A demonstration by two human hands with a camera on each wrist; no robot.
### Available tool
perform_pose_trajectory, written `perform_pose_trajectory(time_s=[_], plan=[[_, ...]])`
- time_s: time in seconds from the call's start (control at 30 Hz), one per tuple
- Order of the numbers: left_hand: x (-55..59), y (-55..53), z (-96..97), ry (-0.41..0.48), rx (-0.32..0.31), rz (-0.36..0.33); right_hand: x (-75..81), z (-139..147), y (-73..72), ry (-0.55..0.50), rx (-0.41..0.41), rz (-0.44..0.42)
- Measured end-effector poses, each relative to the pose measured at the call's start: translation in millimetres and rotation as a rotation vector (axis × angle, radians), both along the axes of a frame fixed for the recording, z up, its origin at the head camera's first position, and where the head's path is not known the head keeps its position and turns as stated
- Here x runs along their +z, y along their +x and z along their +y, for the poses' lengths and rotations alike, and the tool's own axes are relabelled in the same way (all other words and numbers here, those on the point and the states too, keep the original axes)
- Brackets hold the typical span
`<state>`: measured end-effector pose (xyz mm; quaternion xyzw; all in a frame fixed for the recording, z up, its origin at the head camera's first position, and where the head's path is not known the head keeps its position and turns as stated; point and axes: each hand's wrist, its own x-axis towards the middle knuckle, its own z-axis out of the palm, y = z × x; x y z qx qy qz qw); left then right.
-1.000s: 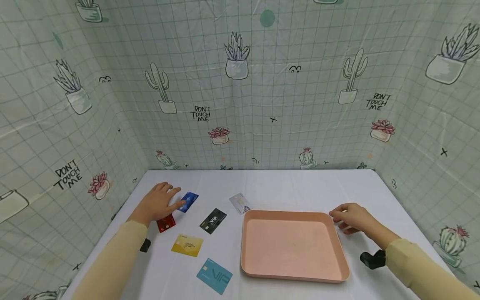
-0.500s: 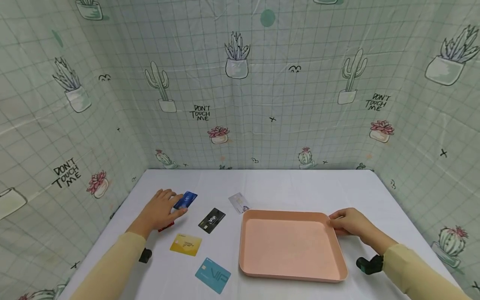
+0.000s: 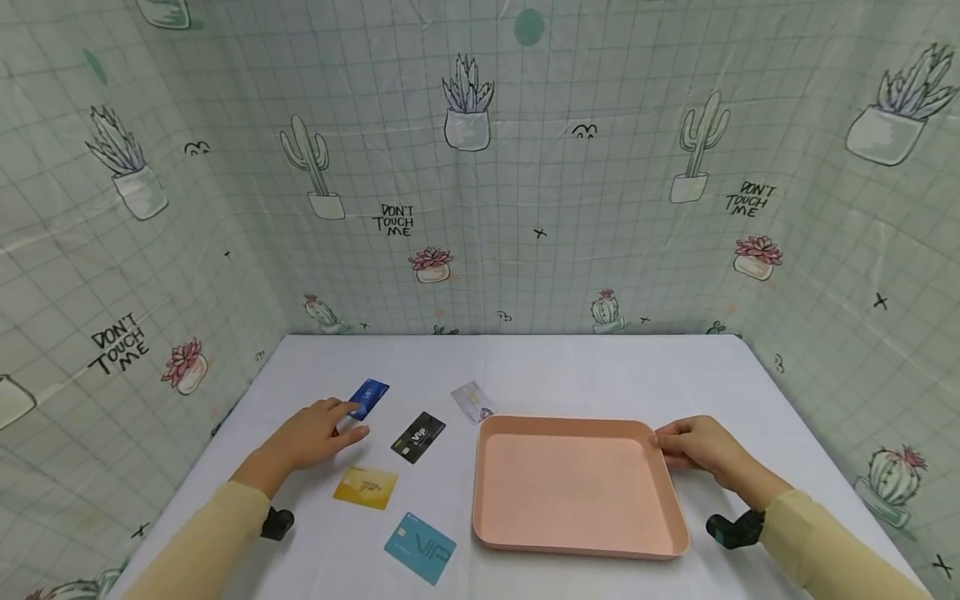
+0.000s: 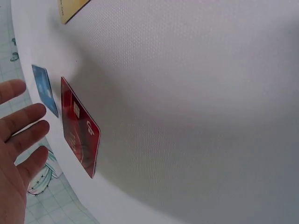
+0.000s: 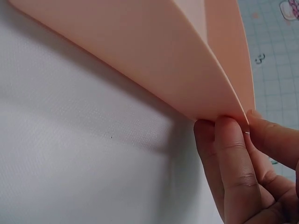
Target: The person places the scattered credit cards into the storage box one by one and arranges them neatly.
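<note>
My left hand (image 3: 309,436) hovers over the left of the table, its fingers relaxed and holding nothing. Under it lies a red card (image 4: 80,128), hidden in the head view but plain in the left wrist view. A blue VIP card (image 3: 370,399) lies just beyond the fingertips, one finger overlapping its edge in the head view; I cannot tell if they touch. My right hand (image 3: 705,450) pinches the rim of a pink tray (image 3: 581,544) near its far right corner, with the thumb on the inner side and fingers outside.
Right of the left hand lie a black VIP card (image 3: 417,437), a yellow card (image 3: 365,487) and a teal VIP card (image 3: 420,547). A silver card (image 3: 473,402) lies near the tray's far left corner. Patterned cloth walls (image 3: 480,192) stand around the white table (image 3: 570,371).
My right hand has moved onto the tray's corner and taken hold of its rim. The left hand has drawn back from the blue card, over the red one. The view has shifted slightly.
</note>
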<state>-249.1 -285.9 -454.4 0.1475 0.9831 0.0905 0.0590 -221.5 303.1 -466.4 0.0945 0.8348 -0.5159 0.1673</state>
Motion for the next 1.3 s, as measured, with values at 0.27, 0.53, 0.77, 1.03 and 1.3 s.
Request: perform_pose_trajectory(time_s=[0.27, 0.53, 0.77, 1.03, 1.3], plan=[[3.3, 12.0, -0.3, 0.042, -0.015, -0.07, -2.3, 4.0, 3.1, -0.062, 0.007, -0.005], [1.1, 19.2, 3.4, 0.062, -0.004, -0.119, -1.5, 4.7, 4.9, -0.049, -0.019, 0.001], [-5.5, 34.8, 6.8, 0.042, -0.031, -0.109, -4.1, 3.3, 6.9, -0.057, -0.022, 0.007], [-12.3, 56.4, 3.8, 0.017, -0.074, -0.071, -7.4, -2.9, 8.1, -0.045, -0.019, 0.026], [-12.1, 52.7, 7.2, 0.016, -0.146, -0.07, -7.5, -1.9, 15.7, -0.034, -0.059, 0.032]])
